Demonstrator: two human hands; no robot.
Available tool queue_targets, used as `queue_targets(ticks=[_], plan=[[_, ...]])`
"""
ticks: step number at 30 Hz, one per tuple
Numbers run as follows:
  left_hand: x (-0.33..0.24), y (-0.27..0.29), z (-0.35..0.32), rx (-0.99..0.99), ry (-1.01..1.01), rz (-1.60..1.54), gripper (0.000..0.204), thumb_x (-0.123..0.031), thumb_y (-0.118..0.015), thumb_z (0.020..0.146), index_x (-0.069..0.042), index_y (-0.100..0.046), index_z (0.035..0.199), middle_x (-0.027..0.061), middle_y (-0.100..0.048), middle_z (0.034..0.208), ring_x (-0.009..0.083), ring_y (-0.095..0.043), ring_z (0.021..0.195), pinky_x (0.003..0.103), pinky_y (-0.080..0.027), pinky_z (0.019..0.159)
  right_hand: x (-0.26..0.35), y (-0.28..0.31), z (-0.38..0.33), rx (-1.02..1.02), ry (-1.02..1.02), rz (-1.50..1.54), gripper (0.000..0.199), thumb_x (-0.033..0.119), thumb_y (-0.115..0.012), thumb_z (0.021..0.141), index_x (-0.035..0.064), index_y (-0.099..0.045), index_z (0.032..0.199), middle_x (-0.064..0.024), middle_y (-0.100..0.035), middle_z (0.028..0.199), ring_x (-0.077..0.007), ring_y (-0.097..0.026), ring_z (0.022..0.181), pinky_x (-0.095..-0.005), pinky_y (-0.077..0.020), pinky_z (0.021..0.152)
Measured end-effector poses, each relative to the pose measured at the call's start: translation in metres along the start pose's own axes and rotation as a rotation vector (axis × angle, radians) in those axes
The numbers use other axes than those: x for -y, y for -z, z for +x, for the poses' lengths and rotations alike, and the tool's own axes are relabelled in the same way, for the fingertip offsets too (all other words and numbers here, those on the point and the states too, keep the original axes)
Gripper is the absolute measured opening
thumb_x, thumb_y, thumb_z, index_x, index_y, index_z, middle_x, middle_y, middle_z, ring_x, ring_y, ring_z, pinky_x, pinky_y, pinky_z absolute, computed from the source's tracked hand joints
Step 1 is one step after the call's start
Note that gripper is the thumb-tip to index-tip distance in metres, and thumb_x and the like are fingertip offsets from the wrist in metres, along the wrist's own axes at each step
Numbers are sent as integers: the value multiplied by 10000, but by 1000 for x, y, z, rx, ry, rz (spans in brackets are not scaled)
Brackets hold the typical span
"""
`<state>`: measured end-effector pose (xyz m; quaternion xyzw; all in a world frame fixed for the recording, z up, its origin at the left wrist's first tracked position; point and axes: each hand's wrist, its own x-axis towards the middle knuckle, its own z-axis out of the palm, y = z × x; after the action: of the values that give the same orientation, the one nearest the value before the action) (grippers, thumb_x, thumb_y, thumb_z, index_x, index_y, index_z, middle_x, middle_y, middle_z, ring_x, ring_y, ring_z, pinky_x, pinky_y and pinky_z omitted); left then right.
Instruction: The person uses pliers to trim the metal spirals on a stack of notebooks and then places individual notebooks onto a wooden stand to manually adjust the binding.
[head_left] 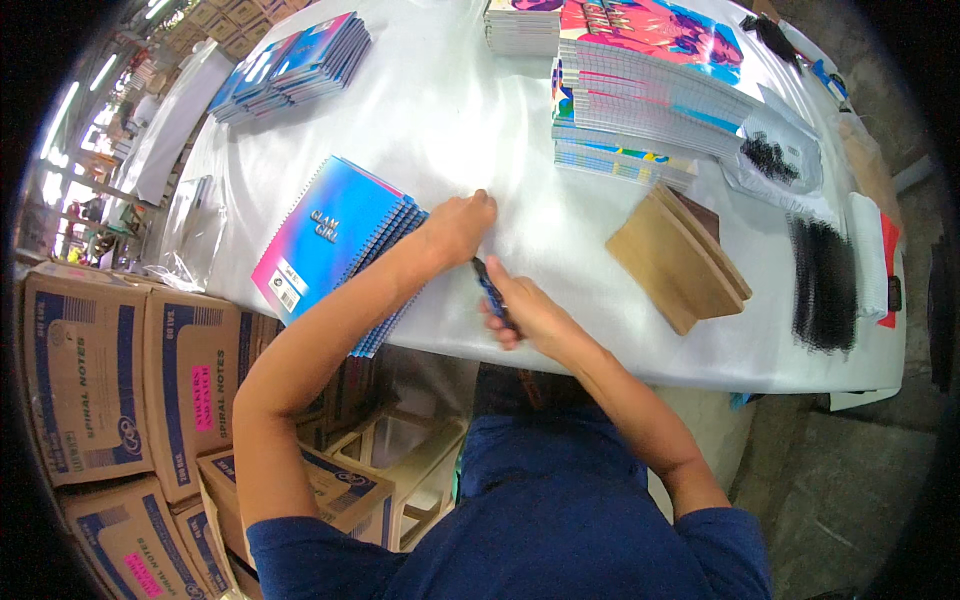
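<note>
My right hand [528, 312] is closed around a slim black hand tool [490, 290] with bluish marks, its tip pointing up toward my left wrist. Its exact kind does not show. Just beyond it, my left hand [462, 230] is closed over the white tabletop, fingers drawn together at the tips. Whatever it may pinch is hidden or too small to name. Beside and partly beneath my left forearm lies a stack of blue-and-pink spiral notebooks [335, 225], apart from the tool. Their coils run along the sides.
More blue notebooks [295, 65] sit far left. Tall notebook stacks [640, 110] stand at the back right. Wooden blocks [675, 260] lie right of my hand, with a pile of black coils [823, 285] farther right. Cardboard cartons [90, 375] are stacked left, below the white table [590, 225].
</note>
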<state>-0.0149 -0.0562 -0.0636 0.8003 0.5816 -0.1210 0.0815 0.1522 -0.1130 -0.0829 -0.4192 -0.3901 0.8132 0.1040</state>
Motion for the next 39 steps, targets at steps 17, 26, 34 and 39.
queue_targets(ticks=[17, 26, 34, 39], plan=[[-12, 80, -77, -646, 170, -1111, 637, -135, -699, 832, -34, -449, 1409, 195, -428, 1455, 316, -516, 1263, 385, -452, 1004, 39, 26, 79, -318, 1107, -1407, 603, 356, -703, 804, 19, -518, 1268, -220, -413, 1398, -368, -326, 1354, -497, -296, 1097], [-23, 53, -183, -1879, 532, -810, 472, -81, -612, 922, 41, -478, 1358, 159, -470, 1424, 266, -454, 1291, 384, -342, 1094, 28, 25, 39, -462, 929, -1493, 147, 191, -567, 907, 58, -578, 968, -115, -636, 860, -290, -645, 842, -408, -539, 680], [-27, -102, -250, -1328, 1174, -727, 972, -517, -609, 890, -29, -52, 1520, 260, -208, 1536, 357, -244, 1425, 458, -291, 1146, 162, 106, -150, -1491, 1410, -842, 166, 125, -610, 944, 8, -630, 829, 10, -542, 649, -53, -483, 586, -223, -408, 545], [-56, -112, -203, -1180, 993, -880, 1030, -301, -770, 811, -60, -72, 1530, 258, -346, 1481, 360, -348, 1380, 482, -296, 1136, 204, 350, -151, -1573, 1009, -775, 368, 380, -625, 915, 15, -658, 954, -143, -662, 818, -244, -631, 796, -344, -483, 725]])
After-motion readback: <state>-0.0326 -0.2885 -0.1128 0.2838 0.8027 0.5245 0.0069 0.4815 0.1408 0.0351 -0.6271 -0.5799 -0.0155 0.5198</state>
